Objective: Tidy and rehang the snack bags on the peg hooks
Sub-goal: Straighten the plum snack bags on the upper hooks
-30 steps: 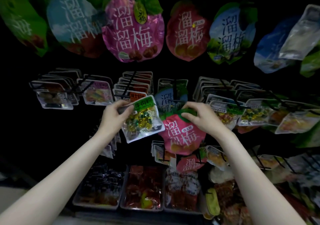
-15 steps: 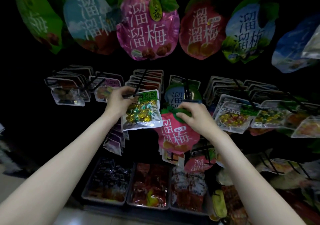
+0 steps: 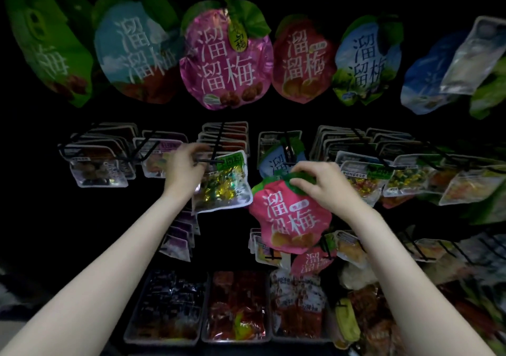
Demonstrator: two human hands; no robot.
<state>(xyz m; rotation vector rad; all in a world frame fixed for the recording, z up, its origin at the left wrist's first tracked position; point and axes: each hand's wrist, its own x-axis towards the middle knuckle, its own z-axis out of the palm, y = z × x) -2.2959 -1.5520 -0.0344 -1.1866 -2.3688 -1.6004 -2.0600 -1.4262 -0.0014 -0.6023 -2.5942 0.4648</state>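
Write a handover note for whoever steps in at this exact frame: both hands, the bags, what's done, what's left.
Left hand grips the clear candy bag at its top, beside a black peg hook.
Right hand pinches the green top of the pink plum bag, below the blue bag on the middle peg.
Done: both bags are in hand at peg height.
Left: neither looks hung yet; thread each onto its peg, then straighten the row.

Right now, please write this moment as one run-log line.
left hand: grips clear candy bag at peg hook | right hand: pinches pink plum bag top | rehang: not done
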